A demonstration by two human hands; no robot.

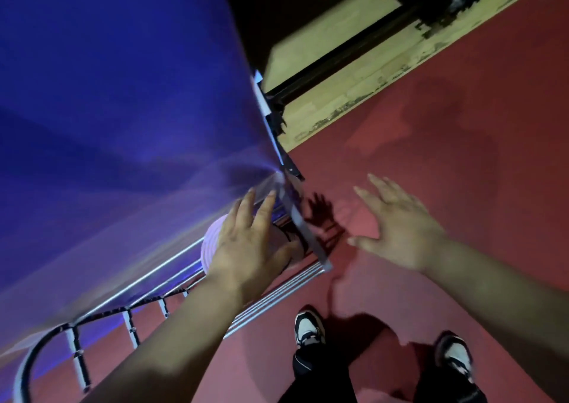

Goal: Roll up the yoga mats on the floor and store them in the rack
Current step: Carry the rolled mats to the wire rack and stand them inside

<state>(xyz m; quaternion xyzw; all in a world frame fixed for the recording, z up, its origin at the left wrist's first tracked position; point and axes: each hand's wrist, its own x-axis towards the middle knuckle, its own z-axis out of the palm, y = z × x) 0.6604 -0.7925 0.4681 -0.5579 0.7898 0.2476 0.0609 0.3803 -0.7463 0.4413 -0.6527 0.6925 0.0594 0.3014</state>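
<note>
Blur is smeared across the big blue surface (107,94) at far left, and below it the metal rack (277,297) is seen, its rails standing on the red floor (462,125). A rolled mat (211,244), pale lilac, is lodged in the rack with its spiral end shown. The left hand (246,248) is placed over that end, fingers straight and fairly close. Further right, the right hand (397,233) is held above the floor, fingers spread wide, nothing gripped. Two shoes (309,325) are planted below.
</note>
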